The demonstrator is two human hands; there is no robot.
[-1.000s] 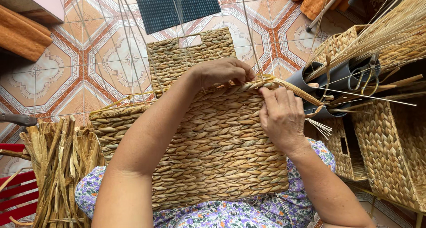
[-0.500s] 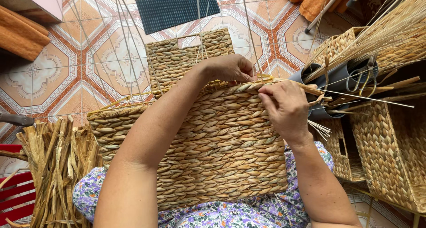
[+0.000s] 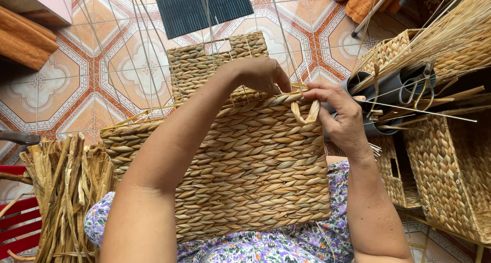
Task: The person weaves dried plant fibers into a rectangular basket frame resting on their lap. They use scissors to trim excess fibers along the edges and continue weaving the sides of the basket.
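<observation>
1. Left hand (image 3: 258, 74) is curling over the top edge of the woven basket (image 3: 245, 166), fingers bent and pinching at the rim where thin wire uprights are sticking up; exactly what it is gripping I cannot tell.
2. Far left, a bundle of dried straw strips (image 3: 61, 191) is lying beside a red plastic crate (image 3: 15, 227).
3. Centre, the basket is resting on the person's lap, against a floral dress (image 3: 286, 242), with its woven side facing the camera and its far wall showing a rectangular handle gap.
4. Right hand (image 3: 340, 114) is holding a flat straw strand (image 3: 306, 114), looped at the basket's top right corner, between thumb and fingers.
5. Just right of it, a grey tube-shaped holder (image 3: 388, 86) is carrying scissors (image 3: 417, 86), sticks and loose straw.
6. Far right, finished woven baskets (image 3: 450, 176) are sitting close together, with a sheaf of pale straw stalks (image 3: 445, 38) lying across them.
7. Beyond, a dark ribbed mat (image 3: 204, 7) is lying on the patterned tile floor (image 3: 61, 84).
</observation>
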